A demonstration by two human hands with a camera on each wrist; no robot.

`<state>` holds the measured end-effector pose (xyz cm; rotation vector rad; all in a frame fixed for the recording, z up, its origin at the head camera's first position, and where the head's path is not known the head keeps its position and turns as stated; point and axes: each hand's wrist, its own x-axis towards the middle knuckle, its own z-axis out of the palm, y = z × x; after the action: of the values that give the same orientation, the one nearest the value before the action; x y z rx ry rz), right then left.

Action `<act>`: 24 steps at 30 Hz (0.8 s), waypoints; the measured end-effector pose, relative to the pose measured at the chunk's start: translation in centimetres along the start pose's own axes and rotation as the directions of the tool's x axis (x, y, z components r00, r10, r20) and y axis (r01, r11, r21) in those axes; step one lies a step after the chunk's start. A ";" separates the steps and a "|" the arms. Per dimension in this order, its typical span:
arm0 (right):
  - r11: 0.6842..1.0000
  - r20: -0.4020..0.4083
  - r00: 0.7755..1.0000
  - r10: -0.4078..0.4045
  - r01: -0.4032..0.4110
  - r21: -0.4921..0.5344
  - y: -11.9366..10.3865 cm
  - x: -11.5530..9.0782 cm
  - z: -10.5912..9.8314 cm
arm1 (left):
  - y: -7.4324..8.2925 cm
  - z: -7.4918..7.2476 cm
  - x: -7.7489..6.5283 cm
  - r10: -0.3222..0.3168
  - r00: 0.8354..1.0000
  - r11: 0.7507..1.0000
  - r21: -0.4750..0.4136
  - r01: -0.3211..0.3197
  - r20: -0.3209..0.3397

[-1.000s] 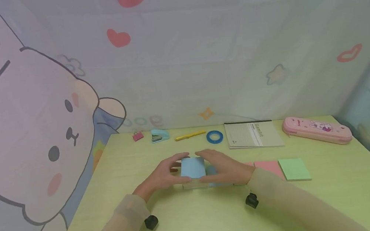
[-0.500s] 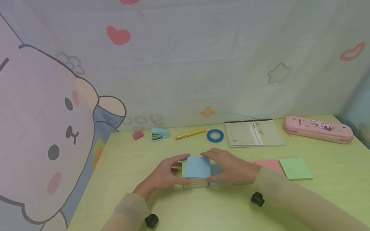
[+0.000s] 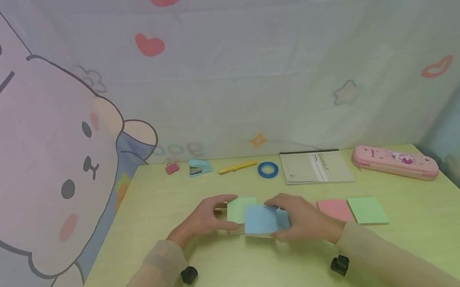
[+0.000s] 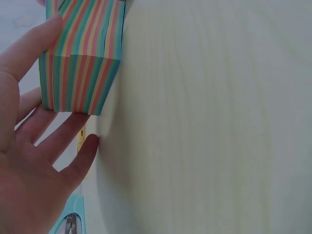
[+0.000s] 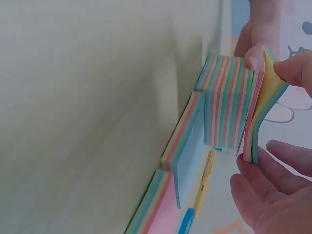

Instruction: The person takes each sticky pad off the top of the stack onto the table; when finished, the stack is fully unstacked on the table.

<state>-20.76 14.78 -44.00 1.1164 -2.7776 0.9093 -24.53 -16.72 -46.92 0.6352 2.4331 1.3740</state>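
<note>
My left hand grips a tall stack of sticky notes from the left, thumb on the near side and fingers on the far side. Its striped edges show in both wrist views, and a light green sheet lies on top. My right hand pinches a thinner blue-topped bundle of sticky notes between thumb and fingers. In the right wrist view this bundle bends slightly and its layers part. It hangs just right of the stack, above a low blue-topped pad.
Rightward in the row lie a pink pad and a green pad. Along the back are a pink binder clip, blue stapler, yellow pen, blue tape roll, notebook and pink pencil case.
My right hand has moved right with the blue-topped bundle, sliding it off the stack and uncovering the green sheet. The left hand has stayed in place around the stack.
</note>
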 end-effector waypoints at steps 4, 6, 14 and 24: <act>0.999 -0.013 0.999 -0.036 0.036 0.010 -0.7 -1.5 0.2 | 0.0 0.0 0.0 0.007 1.000 1.000 0.010 -0.007 0.005; 0.999 -0.012 0.999 -0.047 0.048 0.010 -1.1 -2.1 0.4 | 0.1 0.0 0.0 0.011 1.000 1.000 0.010 -0.011 0.006; 0.997 0.103 0.992 -0.076 0.077 -0.001 -2.5 -3.5 2.6 | 0.0 -0.1 -0.1 0.022 1.000 1.000 0.001 -0.022 0.006; 0.996 0.184 0.983 0.019 -0.003 -0.088 -4.0 -2.7 4.6 | 0.1 -0.2 0.0 0.021 1.000 1.000 -0.003 -0.021 0.016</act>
<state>-15.31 11.79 -46.36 1.2328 -2.9394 0.7101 -24.55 -16.79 -46.74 0.6705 2.4183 1.3745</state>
